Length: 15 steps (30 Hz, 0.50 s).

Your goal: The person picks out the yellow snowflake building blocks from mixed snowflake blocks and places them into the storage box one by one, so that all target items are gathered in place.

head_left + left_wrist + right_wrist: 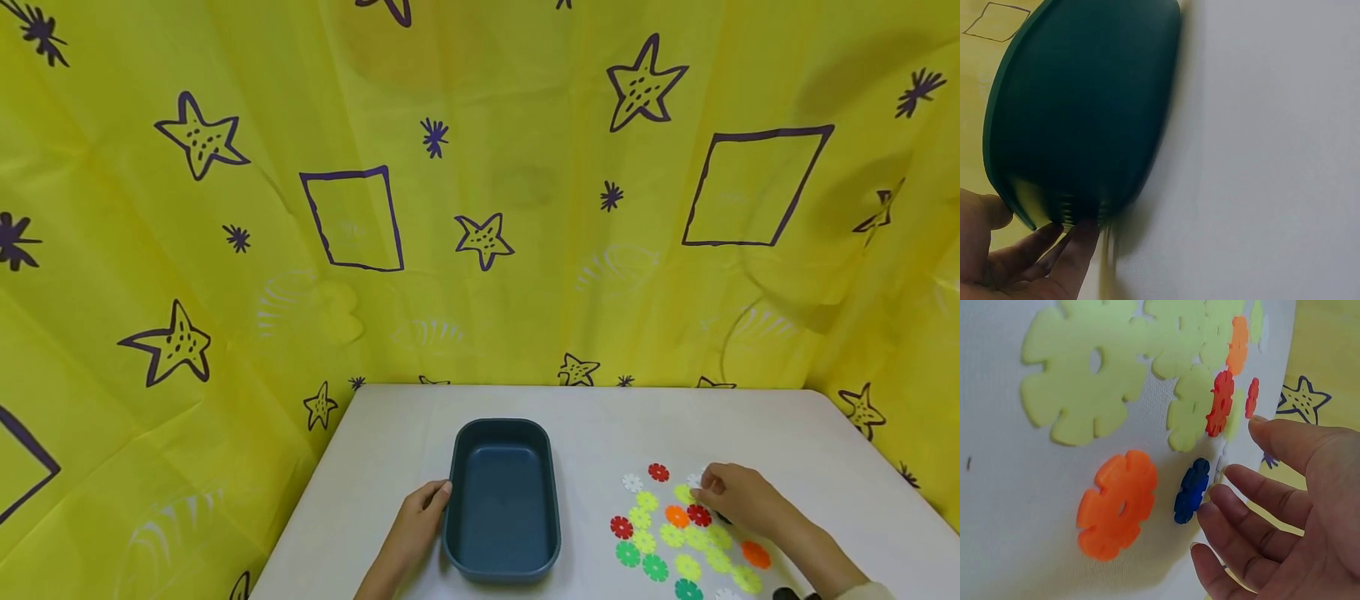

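My left hand (417, 521) grips the left wall of a deep, dark blue-grey plastic tub (501, 508). In the left wrist view, the thumb and fingers lie on either side of the tub's (1085, 94) rim. My right hand (742, 500) is over the far right part of a spread of flat, notched plastic discs. The right wrist view shows its fingers (1235, 534) loosely bent and apart from the thumb, with nothing seen between them. Closest to the fingertips is a blue disc (1191, 490); an orange disc (1099, 515) and a red disc (1220, 403) are nearby.
Several yellow-green discs (672, 535), green discs (655, 568), red ones (622, 527) and white ones (632, 482) lie right of the tub on the white table (405, 433). Yellow patterned cloth (525, 317) hangs behind the table and along its sides.
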{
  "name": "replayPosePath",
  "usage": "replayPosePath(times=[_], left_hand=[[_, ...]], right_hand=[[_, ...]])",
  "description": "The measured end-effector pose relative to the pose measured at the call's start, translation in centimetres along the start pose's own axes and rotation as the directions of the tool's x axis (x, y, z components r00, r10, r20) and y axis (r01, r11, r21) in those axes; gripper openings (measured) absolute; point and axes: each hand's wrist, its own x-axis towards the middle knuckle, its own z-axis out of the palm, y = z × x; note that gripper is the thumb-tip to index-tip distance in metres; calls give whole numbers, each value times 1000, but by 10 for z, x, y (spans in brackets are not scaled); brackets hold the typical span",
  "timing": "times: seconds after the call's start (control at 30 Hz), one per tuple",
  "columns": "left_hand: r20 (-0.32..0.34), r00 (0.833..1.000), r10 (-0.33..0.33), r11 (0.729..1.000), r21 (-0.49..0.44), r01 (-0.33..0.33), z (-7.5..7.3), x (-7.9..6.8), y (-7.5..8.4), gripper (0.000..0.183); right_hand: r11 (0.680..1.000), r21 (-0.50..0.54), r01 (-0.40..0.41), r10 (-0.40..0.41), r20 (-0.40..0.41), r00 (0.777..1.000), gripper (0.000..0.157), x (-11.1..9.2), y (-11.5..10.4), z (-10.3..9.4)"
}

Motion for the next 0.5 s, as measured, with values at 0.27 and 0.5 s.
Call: replayPosePath(times=[0.27, 0.5], left_hand=[[5, 998, -56, 997, -57, 56, 1, 0, 2, 54], [0, 999, -54, 995, -81, 54, 2, -1, 2, 51]], right_hand=[[1000, 8, 9, -9, -3, 1000, 27, 5, -2, 4], [1000, 26, 11, -12, 9, 1000, 25, 6, -4, 2]])
